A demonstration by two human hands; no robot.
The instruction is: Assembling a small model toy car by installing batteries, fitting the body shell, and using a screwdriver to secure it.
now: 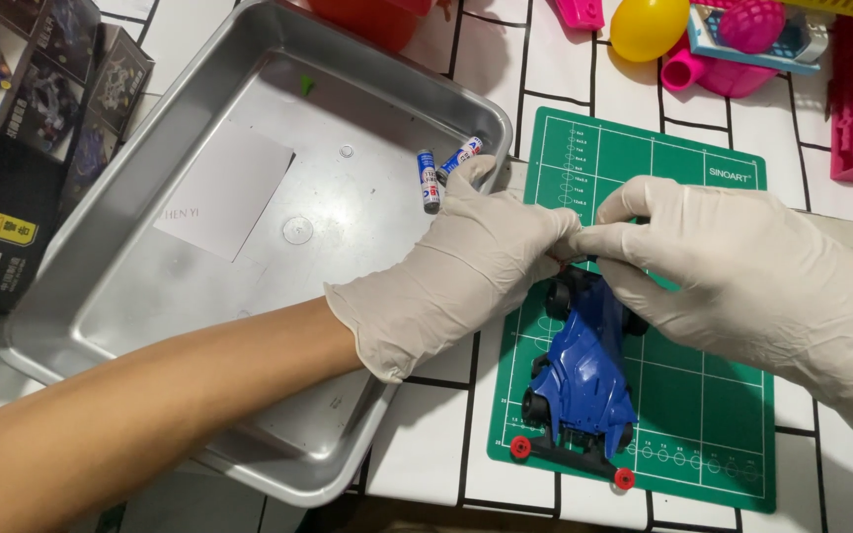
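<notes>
Blue toy car (584, 370): on green cutting mat (713, 415), near its front edge. Left hand (476, 257) and right hand (733, 266), gloved, fingertips pinched together on car's rear. Risk: slippery gloves; car may tip.

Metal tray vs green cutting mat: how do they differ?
The metal tray is silver with raised walls; the green cutting mat is flat and printed with a grid. The tray holds two small batteries and a white card; the mat carries a blue toy race car. The tray sits skewed; the mat lies nearly square. Both are rectangular and rest on the white tiled table.
</notes>
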